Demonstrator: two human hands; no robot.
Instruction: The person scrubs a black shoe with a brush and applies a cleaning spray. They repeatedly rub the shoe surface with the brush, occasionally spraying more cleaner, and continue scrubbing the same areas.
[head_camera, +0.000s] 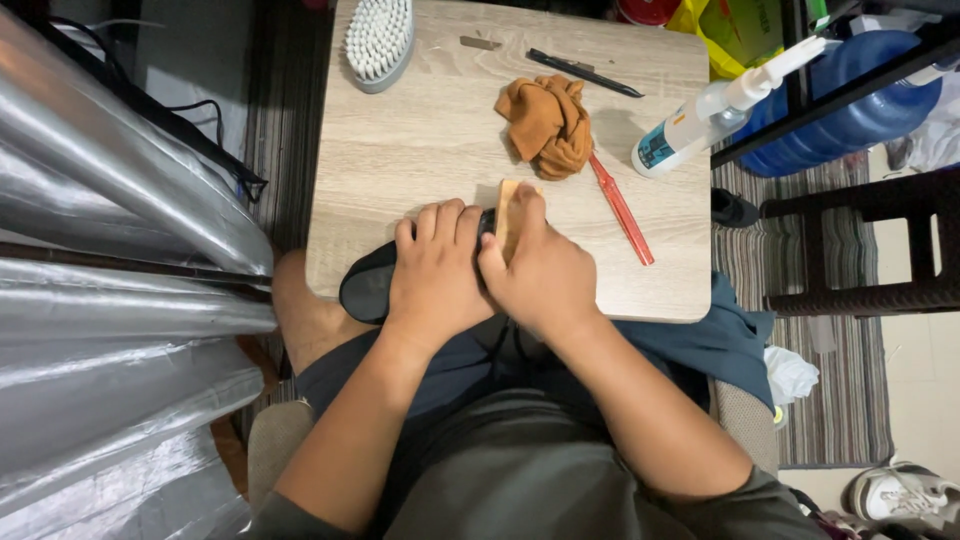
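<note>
The person's lap sits closest, both forearms reaching out to the small wooden table. The left hand clamps down over a dark shoe at the table's near edge; the right hand grasps a wooden-backed brush pressed against it. I'd say steady pinning and short strokes serve best. An orange cloth, white brush and red stick lie beyond.
</note>
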